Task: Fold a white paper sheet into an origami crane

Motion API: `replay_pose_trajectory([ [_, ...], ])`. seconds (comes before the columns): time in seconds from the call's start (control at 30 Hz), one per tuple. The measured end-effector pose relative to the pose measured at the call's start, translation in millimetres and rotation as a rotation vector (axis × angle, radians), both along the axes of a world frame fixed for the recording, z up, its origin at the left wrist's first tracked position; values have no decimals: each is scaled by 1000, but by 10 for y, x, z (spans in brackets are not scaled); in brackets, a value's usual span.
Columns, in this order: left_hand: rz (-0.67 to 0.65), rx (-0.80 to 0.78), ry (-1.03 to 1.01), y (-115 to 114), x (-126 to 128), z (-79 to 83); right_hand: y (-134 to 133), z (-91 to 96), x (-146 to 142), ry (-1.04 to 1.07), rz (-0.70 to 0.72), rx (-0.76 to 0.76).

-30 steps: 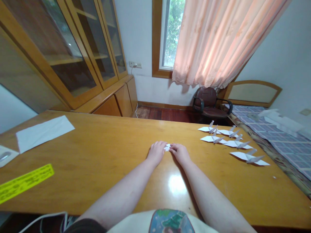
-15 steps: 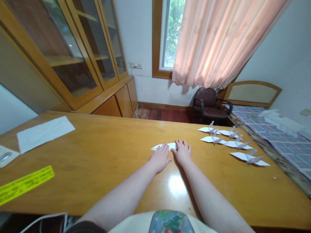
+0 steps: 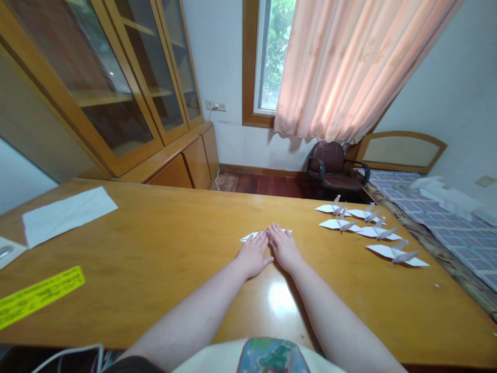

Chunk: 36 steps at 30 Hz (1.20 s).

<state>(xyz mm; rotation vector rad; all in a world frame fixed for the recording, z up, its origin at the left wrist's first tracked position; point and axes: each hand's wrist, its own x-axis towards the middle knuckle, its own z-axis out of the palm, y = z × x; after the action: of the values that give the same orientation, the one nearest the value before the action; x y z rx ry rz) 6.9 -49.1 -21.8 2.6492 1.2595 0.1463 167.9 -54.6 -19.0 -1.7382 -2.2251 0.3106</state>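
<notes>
A narrow folded piece of white paper [image 3: 247,237] lies flat on the wooden table [image 3: 163,269], mostly covered by my hands. My left hand [image 3: 252,255] rests on its left part, palm down with the fingers stretched out. Beside it, my right hand [image 3: 284,247] lies flat over the middle and right part, fingers extended. The fingertips of both hands nearly meet. Only the pointed left end and a thin strip at the right of the paper show.
Several folded paper cranes [image 3: 398,254] stand at the right of the table. On the left lie a white paper sheet [image 3: 70,215], a yellow printed strip [image 3: 42,296] and a pale object [image 3: 8,252] at the edge. Beyond are a chair [image 3: 330,163] and a glass-door cabinet [image 3: 155,129].
My right hand has slid left along the folded paper, closer to my left hand. My left hand stays nearly in place. The view has shifted very slightly.
</notes>
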Motion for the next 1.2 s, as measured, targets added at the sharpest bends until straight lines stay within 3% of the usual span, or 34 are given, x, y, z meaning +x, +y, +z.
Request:
replay_pose_trajectory([
  [0.27,67,-2,52,-77,9,-32,2,-42,-48,-37,33,-95],
  [0.5,296,-45,152,-222,37,-100,-25,9,-53,-42,30,-104],
  [0.67,466,26,155,-230,38,174,-28,35,-49,-65,40,-97],
  [0.77,444,67,20,-147,-35,377,-46,56,-60,-77,35,-85],
  [0.83,420,99,-28,-62,-91,421,-70,74,-82,-83,37,-67],
  [1.07,305,79,-113,153,-164,193,-113,116,-161,-104,28,7],
  [1.2,286,33,-130,148,-125,167,-69,77,-139,-55,9,43],
])
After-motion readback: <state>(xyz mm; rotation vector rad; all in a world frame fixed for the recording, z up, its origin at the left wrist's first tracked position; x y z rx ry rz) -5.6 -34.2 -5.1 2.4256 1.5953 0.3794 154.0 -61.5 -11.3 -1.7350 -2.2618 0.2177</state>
